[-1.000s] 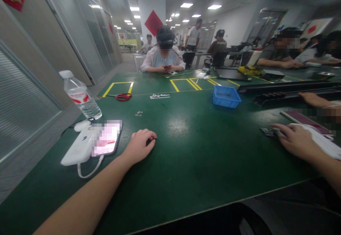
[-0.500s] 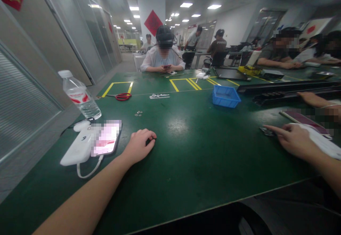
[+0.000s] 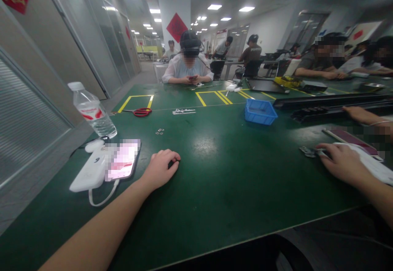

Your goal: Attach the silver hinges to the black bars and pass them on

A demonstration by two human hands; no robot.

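- Resting left hand (image 3: 161,168), loosely open, on worktop (image 3: 221,189) near small rings (image 3: 159,132).
- Touching silvery parts (image 3: 307,152) with right hand (image 3: 342,162); cannot tell if gripping.
- With both sets outside blue bin (image 3: 260,116).

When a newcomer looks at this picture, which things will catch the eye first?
Probably the bright blue plastic bin, which sits right of centre on the dark green table. Next may come the clear water bottle with its red and white label, at the table's left side, and the red-handled scissors, which lie beyond the left hand.
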